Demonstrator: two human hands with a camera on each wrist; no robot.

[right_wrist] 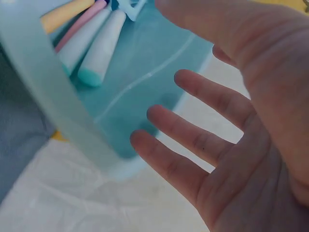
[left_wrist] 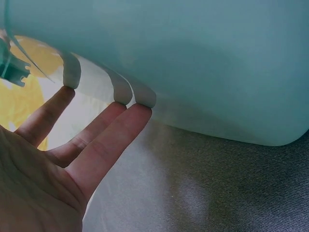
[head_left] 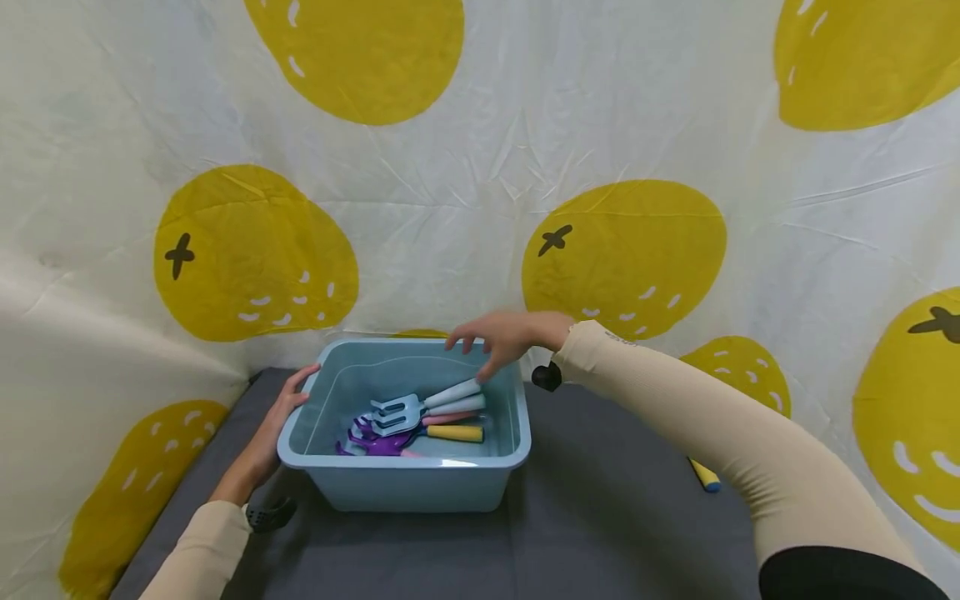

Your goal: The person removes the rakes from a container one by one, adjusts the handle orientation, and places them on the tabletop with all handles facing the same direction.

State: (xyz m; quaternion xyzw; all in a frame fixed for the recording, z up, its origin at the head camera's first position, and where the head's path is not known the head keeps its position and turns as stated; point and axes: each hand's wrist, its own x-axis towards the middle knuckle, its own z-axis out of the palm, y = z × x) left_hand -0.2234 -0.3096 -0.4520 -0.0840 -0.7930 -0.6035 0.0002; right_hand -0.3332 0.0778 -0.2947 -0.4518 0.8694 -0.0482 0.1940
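A light blue plastic bin (head_left: 405,490) stands on the dark cloth. In it lies a pile of small garden tools: light blue hand forks (head_left: 402,414) with pale handles, a purple hand rake (head_left: 381,444), a yellow handle (head_left: 456,433) and a pink handle (head_left: 450,419). My left hand (head_left: 274,419) is at the bin's left side; in the left wrist view its straight fingers (left_wrist: 104,150) touch the outer wall. Over the bin's back right part, my right hand (head_left: 506,339) has its fingers spread and holds nothing. Its thumb appears close to the pale handle ends (right_wrist: 90,76).
A yellow handle with a blue end (head_left: 706,476) lies on the dark cloth (head_left: 600,533) to the right, partly hidden by my right sleeve. Behind the bin hangs a white curtain (head_left: 442,242) with yellow fruit shapes.
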